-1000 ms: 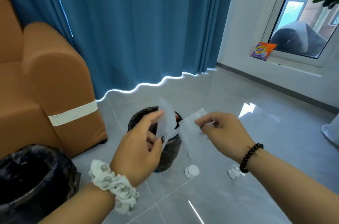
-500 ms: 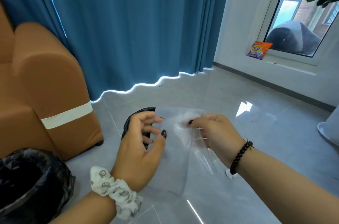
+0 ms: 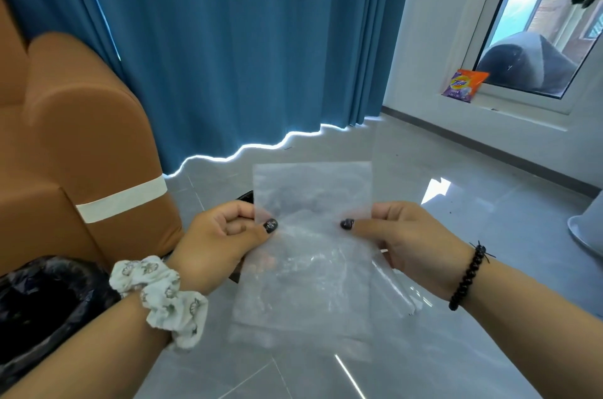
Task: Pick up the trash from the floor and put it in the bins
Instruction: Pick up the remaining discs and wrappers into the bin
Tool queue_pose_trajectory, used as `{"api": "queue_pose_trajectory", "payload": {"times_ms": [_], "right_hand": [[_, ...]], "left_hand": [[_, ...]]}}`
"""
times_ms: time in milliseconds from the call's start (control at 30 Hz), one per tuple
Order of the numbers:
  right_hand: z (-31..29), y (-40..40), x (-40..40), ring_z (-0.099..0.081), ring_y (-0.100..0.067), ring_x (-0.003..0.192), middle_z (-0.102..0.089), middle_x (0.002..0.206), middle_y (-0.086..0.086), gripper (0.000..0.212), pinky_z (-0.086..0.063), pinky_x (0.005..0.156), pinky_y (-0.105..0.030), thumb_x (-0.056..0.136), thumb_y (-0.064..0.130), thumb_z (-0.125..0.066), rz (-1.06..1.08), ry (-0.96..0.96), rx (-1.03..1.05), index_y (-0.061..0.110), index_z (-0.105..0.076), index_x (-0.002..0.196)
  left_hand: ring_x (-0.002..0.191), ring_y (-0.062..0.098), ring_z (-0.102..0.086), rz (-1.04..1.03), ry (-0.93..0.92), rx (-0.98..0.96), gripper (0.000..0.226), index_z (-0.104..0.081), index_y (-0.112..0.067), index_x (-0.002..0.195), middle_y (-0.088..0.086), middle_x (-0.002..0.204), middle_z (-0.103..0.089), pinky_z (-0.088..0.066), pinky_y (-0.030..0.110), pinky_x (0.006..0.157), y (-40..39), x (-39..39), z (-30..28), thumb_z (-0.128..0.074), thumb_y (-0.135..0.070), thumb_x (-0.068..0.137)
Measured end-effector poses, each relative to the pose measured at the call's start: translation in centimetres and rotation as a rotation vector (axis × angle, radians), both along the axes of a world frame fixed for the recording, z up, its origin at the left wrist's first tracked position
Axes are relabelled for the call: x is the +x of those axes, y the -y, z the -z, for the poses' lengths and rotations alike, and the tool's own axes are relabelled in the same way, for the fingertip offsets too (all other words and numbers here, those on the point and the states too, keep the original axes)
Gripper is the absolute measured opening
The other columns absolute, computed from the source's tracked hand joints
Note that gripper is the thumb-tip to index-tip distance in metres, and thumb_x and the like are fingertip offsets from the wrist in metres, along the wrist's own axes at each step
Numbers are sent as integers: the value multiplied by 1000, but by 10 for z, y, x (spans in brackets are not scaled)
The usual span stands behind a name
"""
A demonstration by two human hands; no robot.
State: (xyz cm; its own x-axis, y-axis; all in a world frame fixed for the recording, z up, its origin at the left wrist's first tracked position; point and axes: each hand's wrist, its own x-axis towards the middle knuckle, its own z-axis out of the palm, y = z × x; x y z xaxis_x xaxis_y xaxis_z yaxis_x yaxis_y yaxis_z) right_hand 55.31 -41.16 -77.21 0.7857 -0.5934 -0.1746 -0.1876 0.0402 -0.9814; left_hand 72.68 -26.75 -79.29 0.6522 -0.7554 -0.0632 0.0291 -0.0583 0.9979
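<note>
Left hand (image 3: 225, 237) and right hand (image 3: 404, 235) each pinch the clear plastic bag (image 3: 310, 255), spread above the floor; next, probably binning it in the black-lined bin (image 3: 42, 310) left of the bag.

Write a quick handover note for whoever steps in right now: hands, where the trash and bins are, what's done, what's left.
Left hand and right hand each pinch a side edge of the clear plastic bag, held flat above the floor.
Black-lined bin sits at lower left beside the orange armchair; a second bin's dark rim shows just behind the left hand.
Done: bag is off the floor.
Left: drop it in a bin. Other floor trash is hidden behind the bag.
</note>
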Motion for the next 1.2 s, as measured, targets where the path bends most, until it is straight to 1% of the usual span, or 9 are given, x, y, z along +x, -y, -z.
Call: {"api": "queue_pose_trajectory", "payload": {"times_ms": [167, 333, 533, 633, 700, 833, 967, 1067, 1200], "right_hand": [[-1, -2, -5, -66, -17, 69, -73, 86, -14, 17, -55, 57, -26, 83, 4, -67, -39, 5, -49, 13, -77, 92], [1, 1, -8, -66, -23, 76, -75, 89, -2, 20, -54, 78, -46, 80, 2, -69, 132, 54, -215, 19, -78, 85], [-4, 4, -14, -67, -11, 70, -73, 83, -3, 29, -47, 53, -15, 84, -14, -55, 145, 195, -237, 4, -76, 75], [-3, 4, -13, -65, -12, 70, -68, 87, -10, 38, -49, 55, -15, 80, -17, -41, 78, 211, -185, -1, -75, 73], [-1, 4, -11, -65, -14, 73, -67, 90, -15, 34, -53, 60, -20, 70, -5, -42, 33, 235, -132, -3, -75, 74], [0, 3, -9, -68, -20, 83, -74, 95, -9, 15, -58, 71, -32, 74, 17, -69, 25, 223, -100, 7, -77, 81], [2, 0, -6, -67, -13, 77, -73, 90, -1, 22, -56, 63, -25, 76, 18, -65, 86, 205, -60, 16, -75, 96], [2, 2, -6, -69, -18, 83, -73, 94, -3, 43, -58, 74, -33, 66, 24, -69, 57, 148, 40, 12, -70, 107], [2, 0, -6, -69, -29, 94, -72, 103, -16, 36, -56, 86, -40, 72, 23, -70, -96, 39, 144, 3, -73, 100]], "left_hand": [[50, 14, -64, -86, -70, -85, 6, -69, -10, 79, 9, 68, -72, -52, 20, 47, -2, 2, 3, -68, -5, 79], [54, 18, -66, 83, -163, -26, 11, -69, -12, 91, 10, 76, -72, -52, 26, 47, -6, -3, -3, -62, -8, 83], [54, 17, -65, 79, -145, -24, 22, -69, -8, 96, 11, 78, -73, -53, 25, 45, -6, -10, -3, -56, 7, 85], [54, 18, -66, -4, -206, -74, 20, -71, -8, 88, 12, 78, -73, -52, 25, 48, -3, -10, -1, -58, 6, 82], [57, 19, -68, -47, -258, -113, 18, -71, -6, 87, 13, 79, -74, -55, 24, 50, -2, -8, -1, -60, 5, 79], [59, 19, -68, -77, -259, -154, 19, -70, -5, 88, 11, 79, -73, -56, 24, 51, -2, -7, -2, -58, 7, 80], [53, 17, -65, -75, -247, -164, 22, -67, -8, 80, 8, 74, -71, -53, 21, 47, -2, -7, -2, -55, 11, 82], [47, 16, -58, -34, -240, -163, 29, -63, -11, 70, 7, 63, -65, -48, 19, 42, -3, -5, -2, -52, 13, 83], [46, 16, -49, -45, -209, -167, 50, -59, -19, 51, 2, 53, -57, -40, 18, 39, -2, -5, 2, -47, 18, 82]]}}
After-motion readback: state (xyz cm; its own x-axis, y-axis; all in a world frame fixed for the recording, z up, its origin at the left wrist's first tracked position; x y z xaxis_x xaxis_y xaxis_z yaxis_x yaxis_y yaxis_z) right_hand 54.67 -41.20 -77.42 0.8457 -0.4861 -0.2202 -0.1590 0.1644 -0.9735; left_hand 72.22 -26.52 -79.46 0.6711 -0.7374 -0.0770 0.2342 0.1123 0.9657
